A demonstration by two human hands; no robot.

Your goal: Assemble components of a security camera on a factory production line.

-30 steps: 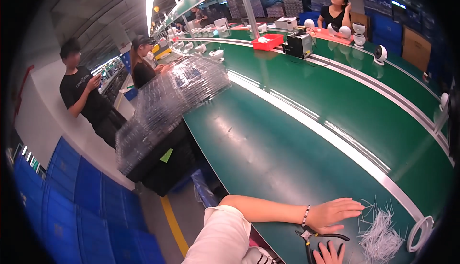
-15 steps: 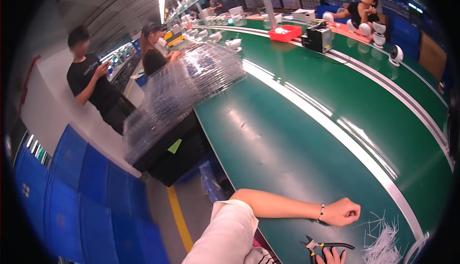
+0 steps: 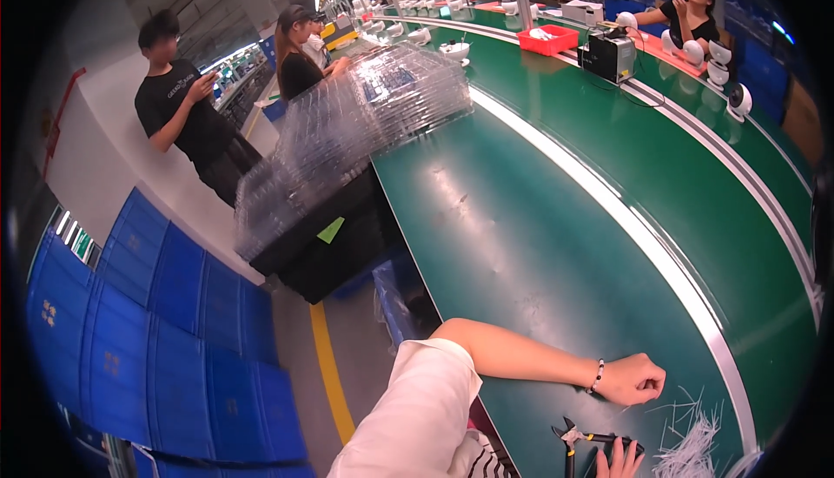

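My left hand (image 3: 633,380) rests on the green worktop (image 3: 495,243), curled into a loose fist, with nothing visible in it. A beaded bracelet (image 3: 596,375) circles that wrist, and a white sleeve covers the upper arm. Below it, at the bottom edge, part of my right hand (image 3: 621,461) shows with its fingers stretched out. They lie at the black handle of a pair of diagonal cutters (image 3: 571,435), whose jaws stand apart; whether they touch it I cannot tell. Right of both hands sits a heap of thin white plastic strips (image 3: 689,448), possibly cable ties.
Clear plastic trays (image 3: 347,131) are stacked at the worktop's far end. Beyond a pale rail runs a green conveyor (image 3: 625,139) with a red bin (image 3: 548,39), a black box-shaped device (image 3: 608,57) and white rounded devices (image 3: 738,100). Blue crates (image 3: 178,382) stand left. Several people are around.
The view has shifted slightly, so the scene sits further right. My left hand stays in its fist on the worktop. My right hand's fingers remain spread by the cutters.
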